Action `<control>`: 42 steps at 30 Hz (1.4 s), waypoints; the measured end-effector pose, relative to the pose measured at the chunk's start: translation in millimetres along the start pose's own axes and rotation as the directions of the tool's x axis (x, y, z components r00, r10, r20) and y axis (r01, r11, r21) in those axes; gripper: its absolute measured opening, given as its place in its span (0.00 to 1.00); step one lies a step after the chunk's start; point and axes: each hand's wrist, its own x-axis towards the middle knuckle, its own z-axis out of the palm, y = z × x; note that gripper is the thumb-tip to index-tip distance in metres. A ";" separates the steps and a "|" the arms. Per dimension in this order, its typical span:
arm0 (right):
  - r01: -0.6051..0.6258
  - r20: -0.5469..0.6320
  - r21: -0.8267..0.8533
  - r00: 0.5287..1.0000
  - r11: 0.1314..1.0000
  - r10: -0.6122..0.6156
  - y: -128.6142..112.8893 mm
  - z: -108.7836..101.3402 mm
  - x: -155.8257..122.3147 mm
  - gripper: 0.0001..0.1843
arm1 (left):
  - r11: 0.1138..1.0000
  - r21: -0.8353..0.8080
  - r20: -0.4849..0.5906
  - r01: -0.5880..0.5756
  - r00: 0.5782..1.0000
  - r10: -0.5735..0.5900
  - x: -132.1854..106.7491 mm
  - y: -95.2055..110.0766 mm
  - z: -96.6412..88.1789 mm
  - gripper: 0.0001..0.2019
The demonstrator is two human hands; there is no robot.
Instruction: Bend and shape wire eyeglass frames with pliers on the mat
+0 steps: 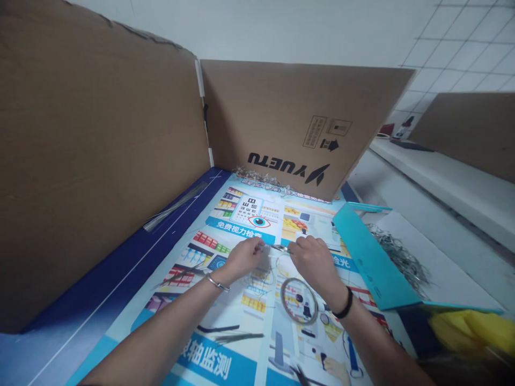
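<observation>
My right hand (pixel 316 262) is wrapped around small metal pliers (pixel 280 248), whose jaws point left toward my other hand. My left hand (pixel 245 256) pinches a thin wire, right by the tips of the pliers; its far end is too fine to follow. Thin loops of wire (pixel 261 280) show just below, between the two hands. A round coil of wire (pixel 282 300) lies on the printed sheet, close to my right wrist. Bundles of cut wire (pixel 239 337) lie nearer to me, by a dark thin strip (pixel 218 328).
Cardboard panels (pixel 265 112) stand at the back and left. Small wire pieces (pixel 261 176) lie along the back panel. A turquoise box (pixel 358 257) on the right holds tangled wire (pixel 398 257). Something yellow (pixel 470 329) is at lower right. Straight wires (pixel 175 206) lie at left.
</observation>
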 end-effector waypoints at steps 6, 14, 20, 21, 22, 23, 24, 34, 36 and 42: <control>-0.077 0.123 0.061 0.990 0.995 0.069 -3.6 -8.1 -0.5 0.05 | 0.975 0.220 -0.039 -0.032 0.998 0.042 -8.8 12.7 -3.0 0.16; -0.096 0.215 0.116 0.974 0.989 0.070 -3.3 -10.0 -2.9 0.08 | 0.989 0.150 -0.068 -0.005 0.998 0.016 -6.4 6.9 0.2 0.13; -0.056 0.197 0.061 0.979 0.997 0.043 -3.7 -8.6 -1.6 0.07 | 0.990 -0.100 -0.039 0.095 0.994 -0.099 3.7 -3.2 3.5 0.08; -0.052 0.195 0.062 0.980 0.997 0.039 -3.9 -8.3 -1.7 0.07 | 0.987 -0.122 -0.045 0.105 0.993 -0.111 4.5 -4.3 4.2 0.08; -0.049 0.195 0.061 0.980 0.997 0.037 -4.0 -7.8 -1.9 0.07 | 0.984 -0.142 -0.052 0.110 0.992 -0.119 5.0 -5.3 4.8 0.08; -0.050 0.197 0.057 0.980 0.997 0.038 -4.1 -7.4 -2.1 0.07 | 0.980 -0.164 -0.057 0.112 0.991 -0.123 5.4 -6.1 5.1 0.08; -0.051 0.200 0.051 0.979 0.997 0.040 -4.2 -7.1 -2.2 0.07 | 0.975 -0.188 -0.060 0.114 0.990 -0.127 5.8 -6.6 5.3 0.08; -0.054 0.133 0.029 0.990 0.998 0.050 -7.4 -22.3 23.0 0.06 | 0.767 -0.623 -0.213 0.156 0.909 -0.358 1.5 3.7 2.8 0.04; -0.051 0.124 0.019 0.991 0.999 0.048 -7.3 -23.3 26.3 0.06 | 0.776 -0.614 -0.229 0.146 0.908 -0.352 -1.6 6.0 5.9 0.04; -0.064 0.172 0.001 0.983 0.998 0.063 -3.3 -18.3 20.0 0.07 | 0.772 -0.610 -0.178 0.179 0.918 -0.353 -2.9 8.2 9.0 0.03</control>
